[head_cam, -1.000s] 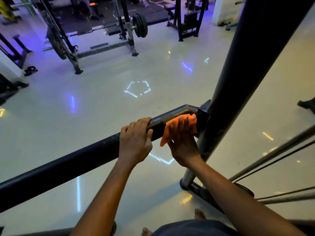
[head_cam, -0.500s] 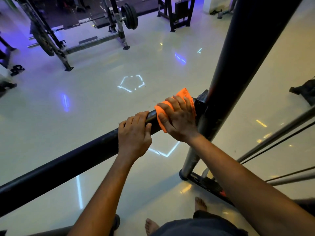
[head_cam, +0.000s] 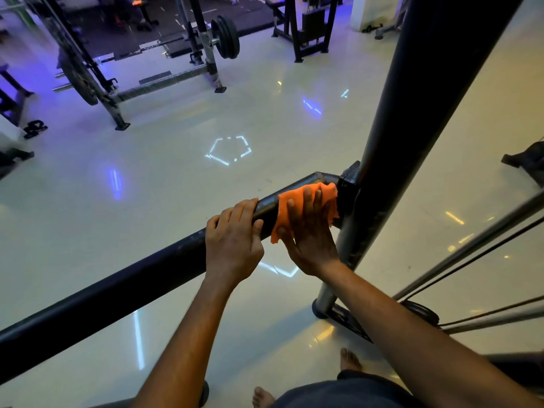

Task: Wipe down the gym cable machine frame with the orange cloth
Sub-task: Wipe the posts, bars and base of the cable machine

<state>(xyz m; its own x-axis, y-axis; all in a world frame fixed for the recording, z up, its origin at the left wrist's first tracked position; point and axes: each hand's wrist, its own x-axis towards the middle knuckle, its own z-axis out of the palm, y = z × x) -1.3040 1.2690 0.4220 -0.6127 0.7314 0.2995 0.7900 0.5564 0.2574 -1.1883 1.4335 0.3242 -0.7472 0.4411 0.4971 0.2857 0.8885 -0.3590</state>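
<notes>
A black horizontal bar (head_cam: pixel 117 287) of the cable machine frame runs from lower left up to a bracket on the thick black upright post (head_cam: pixel 412 119). My left hand (head_cam: pixel 232 245) grips the bar from above, fingers curled over its top. Just to its right, my right hand (head_cam: pixel 309 237) presses the orange cloth (head_cam: pixel 287 210) flat against the near side of the bar, fingers straight and pointing up, close to the bracket. The cloth drapes over the bar top and hangs a little below my palm.
Thin cables and a steel rod (head_cam: pixel 471 248) slant at the right. The post's base foot (head_cam: pixel 323 307) stands on the glossy pale floor, with my bare feet (head_cam: pixel 350 360) near it. A squat rack with a loaded barbell (head_cam: pixel 225 36) stands far back.
My right hand slid the cloth from the top of the bar down onto its near side, and its fingers went from curled over to straight. The left hand kept its grip.
</notes>
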